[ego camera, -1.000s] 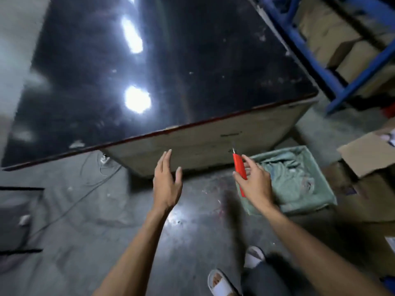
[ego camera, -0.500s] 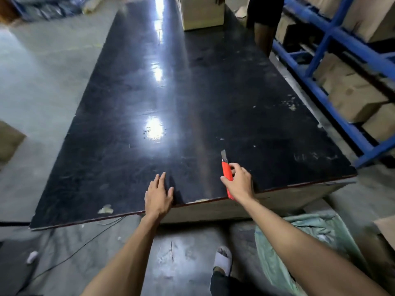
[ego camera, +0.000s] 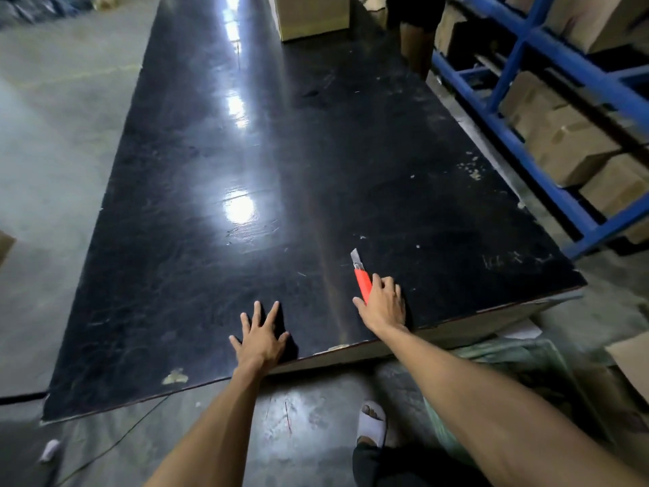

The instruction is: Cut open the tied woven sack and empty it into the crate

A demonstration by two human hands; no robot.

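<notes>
My right hand (ego camera: 382,304) lies on the black table (ego camera: 246,170) near its front edge, closed around a red utility knife (ego camera: 361,277) whose blade sticks out and points away from me. My left hand (ego camera: 261,337) rests flat on the table's front edge, fingers spread, holding nothing. The pale green woven sack (ego camera: 498,356) lies in the green crate (ego camera: 446,434) on the floor at the lower right, partly hidden by my right forearm and the table corner.
Blue metal shelving (ego camera: 526,75) with cardboard boxes runs along the right. A cardboard box (ego camera: 312,15) stands at the table's far end, with a person's legs (ego camera: 416,36) beside it. Another box (ego camera: 632,360) sits on the floor at right. A cable (ego camera: 116,441) crosses the concrete floor.
The view has lifted from the crate on the floor to the tabletop. Both hands moved up and forward onto the table, and the knife now lies against its surface under my right hand.
</notes>
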